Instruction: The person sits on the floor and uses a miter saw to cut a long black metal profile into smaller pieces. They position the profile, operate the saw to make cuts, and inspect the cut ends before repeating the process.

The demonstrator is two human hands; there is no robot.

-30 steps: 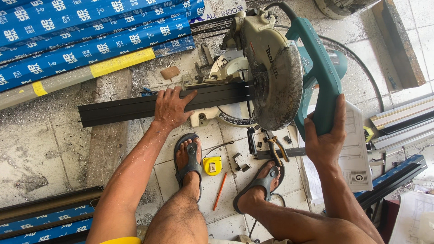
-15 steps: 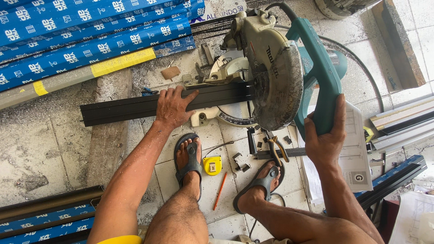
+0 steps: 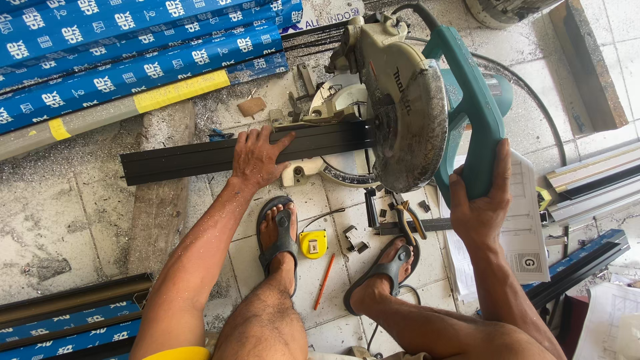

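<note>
A long black metal profile lies across the base of a teal mitre saw. My left hand presses flat on the profile, just left of the grey blade guard. My right hand grips the saw's teal handle. The guard is lowered over the profile's right end, which it hides.
Blue-wrapped profiles are stacked at the top left, more at the bottom left. Between my sandalled feet lie a yellow tape measure, an orange pencil, pliers and small offcuts. Papers and profiles sit to the right.
The black profile has slid to the right under my left hand, toward the blade. My right hand stays on the handle.
</note>
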